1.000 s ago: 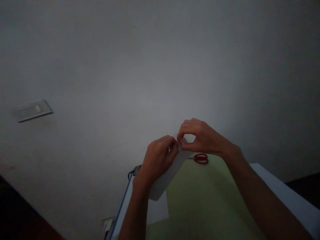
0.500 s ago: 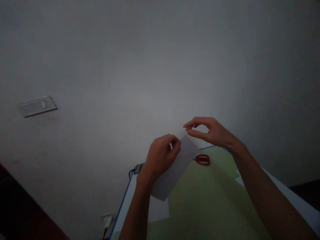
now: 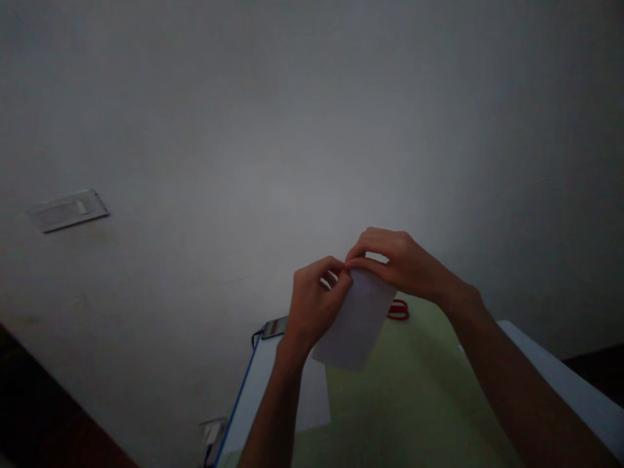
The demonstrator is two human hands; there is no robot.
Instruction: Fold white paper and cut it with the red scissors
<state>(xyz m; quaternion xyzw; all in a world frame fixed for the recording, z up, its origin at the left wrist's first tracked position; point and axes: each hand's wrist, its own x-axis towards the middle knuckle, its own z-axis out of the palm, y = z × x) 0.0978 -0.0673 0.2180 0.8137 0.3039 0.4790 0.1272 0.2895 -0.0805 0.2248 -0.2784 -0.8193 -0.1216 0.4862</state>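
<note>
- Left hand and right hand: fingers closed, both pinching the far edge of the paper.
- Paper held above green mat.
- Red scissors just behind, right.

No legible text, label or number anywhere; white paper shows blank.

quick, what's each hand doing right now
Left hand: closed, pinching the top edge of the white paper.
Right hand: closed, pinching the same paper's top edge.
</note>
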